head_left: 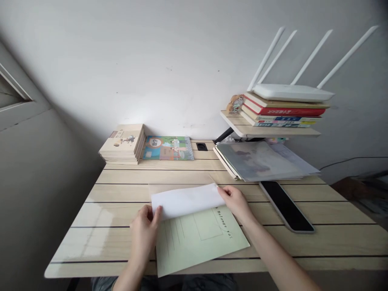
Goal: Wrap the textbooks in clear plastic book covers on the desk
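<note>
A thin pale green booklet (197, 240) lies open on the wooden desk (333, 238) in front of me. A white sheet (188, 200) folds up over its far half. My left hand (144, 232) pinches the sheet's left corner, fingers closed on it. My right hand (236, 202) grips the sheet's right corner near the printed words on the green page.
A black phone (286, 206) lies to the right of my right hand. Behind it rests a pile of papers in a clear sleeve (260, 159). A stack of books (124, 143) and a colourful book (168, 148) sit at the back. A shelf (273, 130) carries books and a white router (292, 93).
</note>
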Demonstrator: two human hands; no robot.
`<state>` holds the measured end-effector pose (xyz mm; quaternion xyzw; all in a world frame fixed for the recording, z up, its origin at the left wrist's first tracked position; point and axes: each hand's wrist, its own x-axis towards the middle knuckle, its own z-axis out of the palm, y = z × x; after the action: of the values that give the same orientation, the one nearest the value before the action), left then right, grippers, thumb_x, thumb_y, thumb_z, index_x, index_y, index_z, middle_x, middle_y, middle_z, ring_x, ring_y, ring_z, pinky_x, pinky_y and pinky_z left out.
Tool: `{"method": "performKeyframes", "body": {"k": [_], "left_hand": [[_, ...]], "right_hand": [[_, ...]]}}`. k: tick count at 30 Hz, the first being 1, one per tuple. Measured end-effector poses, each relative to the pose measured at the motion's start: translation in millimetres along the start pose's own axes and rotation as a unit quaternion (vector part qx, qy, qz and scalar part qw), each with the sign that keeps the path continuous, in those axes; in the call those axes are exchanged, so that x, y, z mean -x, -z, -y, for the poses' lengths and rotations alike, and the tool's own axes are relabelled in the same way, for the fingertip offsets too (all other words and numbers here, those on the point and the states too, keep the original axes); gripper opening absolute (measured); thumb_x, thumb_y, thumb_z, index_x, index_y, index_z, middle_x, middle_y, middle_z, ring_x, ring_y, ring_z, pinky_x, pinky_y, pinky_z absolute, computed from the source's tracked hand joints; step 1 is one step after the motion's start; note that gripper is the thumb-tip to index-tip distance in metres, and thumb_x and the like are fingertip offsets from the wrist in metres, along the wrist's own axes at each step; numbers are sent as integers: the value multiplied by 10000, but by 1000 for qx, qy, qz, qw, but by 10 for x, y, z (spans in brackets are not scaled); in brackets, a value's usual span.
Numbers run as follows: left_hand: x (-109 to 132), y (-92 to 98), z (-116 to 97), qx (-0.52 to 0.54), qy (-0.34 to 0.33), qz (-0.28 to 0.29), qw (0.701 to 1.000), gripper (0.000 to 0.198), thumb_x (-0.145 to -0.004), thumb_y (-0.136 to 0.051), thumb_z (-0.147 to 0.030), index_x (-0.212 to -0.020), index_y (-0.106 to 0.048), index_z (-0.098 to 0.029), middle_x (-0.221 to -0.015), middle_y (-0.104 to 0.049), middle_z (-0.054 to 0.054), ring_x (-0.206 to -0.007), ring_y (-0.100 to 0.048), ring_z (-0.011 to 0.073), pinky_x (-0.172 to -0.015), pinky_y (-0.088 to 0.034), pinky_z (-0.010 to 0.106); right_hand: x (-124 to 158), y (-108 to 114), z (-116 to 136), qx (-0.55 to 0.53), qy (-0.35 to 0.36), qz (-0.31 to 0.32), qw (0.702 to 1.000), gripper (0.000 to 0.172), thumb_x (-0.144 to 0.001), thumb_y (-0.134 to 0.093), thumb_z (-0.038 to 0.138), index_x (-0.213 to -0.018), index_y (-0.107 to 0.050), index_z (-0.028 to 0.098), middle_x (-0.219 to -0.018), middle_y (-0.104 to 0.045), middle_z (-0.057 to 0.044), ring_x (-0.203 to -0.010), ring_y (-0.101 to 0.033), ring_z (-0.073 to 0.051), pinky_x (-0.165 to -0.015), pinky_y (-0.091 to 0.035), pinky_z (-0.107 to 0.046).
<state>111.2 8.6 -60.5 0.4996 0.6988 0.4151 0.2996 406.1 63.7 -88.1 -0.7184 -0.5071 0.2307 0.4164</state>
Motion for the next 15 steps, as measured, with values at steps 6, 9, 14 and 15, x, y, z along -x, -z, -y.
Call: {"method": "performKeyframes", "body": {"k": [6, 9, 14, 15], "left_hand": [[-132, -54, -78, -101, -11, -15, 995, 357, -774, -521, -487, -542, -439, -228, -468, -492, -16, -475, -457, 174, -566, -281, 282], [-175, -70, -89, -99, -5, -18, 995, 345, -786, -508, -499, -574, -459, -232, -490, -535, -6, -493, -482, 190, -597, -299, 301], [-183, -96, -72, -72, 10, -15, 997, 341, -790, -498, -545, -675, -517, -225, -619, -638, 32, -588, -567, 231, -658, -348, 347], [-176, -100, -72, -64, 11, -21, 998, 346, -782, -506, -553, -681, -519, -223, -617, -639, 32, -582, -570, 230, -666, -357, 357]], "right_hand": [[-166, -159, 33, 54, 34, -52, 997, 345, -663, -585, 495, -476, -492, 220, -454, -505, -1, -444, -385, -133, -457, -247, -261], [-187, -133, 86, -16, 12, -26, 999, 404, -651, -595, 568, -492, -506, 207, -465, -503, 3, -465, -407, -136, -454, -274, -255], [-116, 22, 126, -134, -32, 67, 988, 403, -637, -619, 575, -593, -584, 177, -542, -536, 8, -530, -446, -139, -486, -323, -247], [-108, 28, 122, -132, -31, 65, 989, 398, -627, -634, 569, -585, -576, 178, -530, -522, 14, -524, -433, -134, -483, -314, -246]]}}
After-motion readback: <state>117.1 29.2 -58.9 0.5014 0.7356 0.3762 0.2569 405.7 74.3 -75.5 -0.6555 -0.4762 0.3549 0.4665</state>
